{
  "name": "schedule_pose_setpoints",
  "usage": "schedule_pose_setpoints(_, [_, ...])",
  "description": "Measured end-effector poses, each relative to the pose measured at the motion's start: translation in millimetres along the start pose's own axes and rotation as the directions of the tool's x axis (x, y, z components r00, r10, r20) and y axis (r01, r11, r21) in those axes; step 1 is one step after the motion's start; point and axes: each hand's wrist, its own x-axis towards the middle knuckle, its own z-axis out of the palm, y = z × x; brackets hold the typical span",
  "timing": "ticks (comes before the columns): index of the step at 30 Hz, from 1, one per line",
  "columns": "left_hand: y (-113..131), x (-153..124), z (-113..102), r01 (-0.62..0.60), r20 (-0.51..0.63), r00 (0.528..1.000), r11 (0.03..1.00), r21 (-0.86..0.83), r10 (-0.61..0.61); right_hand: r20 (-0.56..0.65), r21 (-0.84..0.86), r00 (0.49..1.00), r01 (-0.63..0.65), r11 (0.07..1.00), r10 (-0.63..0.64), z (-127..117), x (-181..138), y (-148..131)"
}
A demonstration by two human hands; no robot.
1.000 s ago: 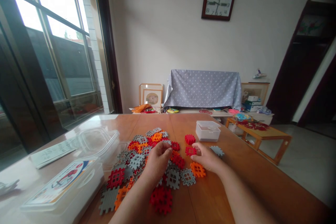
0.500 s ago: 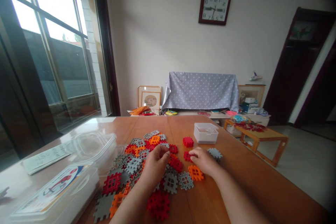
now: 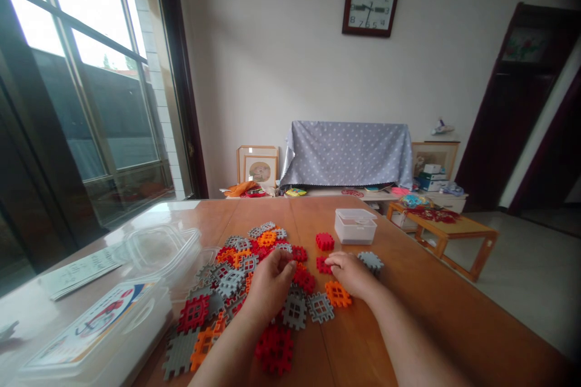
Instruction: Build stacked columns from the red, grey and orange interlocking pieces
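My right hand (image 3: 353, 273) is closed with its fingertips on a small red interlocking plastic block (image 3: 322, 265) on the table. My left hand (image 3: 271, 279) hovers over the pile with thumb and fingers pressed together; whatever is between them is hidden. Around it spread grey tiles (image 3: 231, 283), red tiles (image 3: 194, 312) and orange tiles (image 3: 267, 238) with notched edges, many with window-like openings. Just beyond my right fingers stands a red block (image 3: 325, 241). An orange window tile (image 3: 338, 294) lies below my right hand, and a grey stack (image 3: 371, 262) sits to its right.
A small clear box (image 3: 356, 228) stands toward the far table edge. On the left are a lidded plastic box (image 3: 95, 332), a clear lid (image 3: 157, 251) and a paper booklet (image 3: 82, 271). The wooden table (image 3: 436, 314) extends right, with a low stool (image 3: 447, 227) beyond.
The camera view has tilted slightly, moving the wall clock up in the picture. Both hands stay in nearly the same places, with the right fingertips still at the small red block.
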Motion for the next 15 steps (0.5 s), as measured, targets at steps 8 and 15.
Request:
schedule_pose_setpoints(8, [-3,-6,2,-0.086,0.049,0.996,0.962,0.259,0.076,0.006,0.0,1.0,0.01,1.0,-0.01,-1,-2,-4])
schedule_pose_setpoints(15, [12,-13,-1,-0.163,0.117,0.985,0.877,0.451,0.123,-0.011,0.019,1.0,-0.017,1.0,0.017,-14,-6,-12])
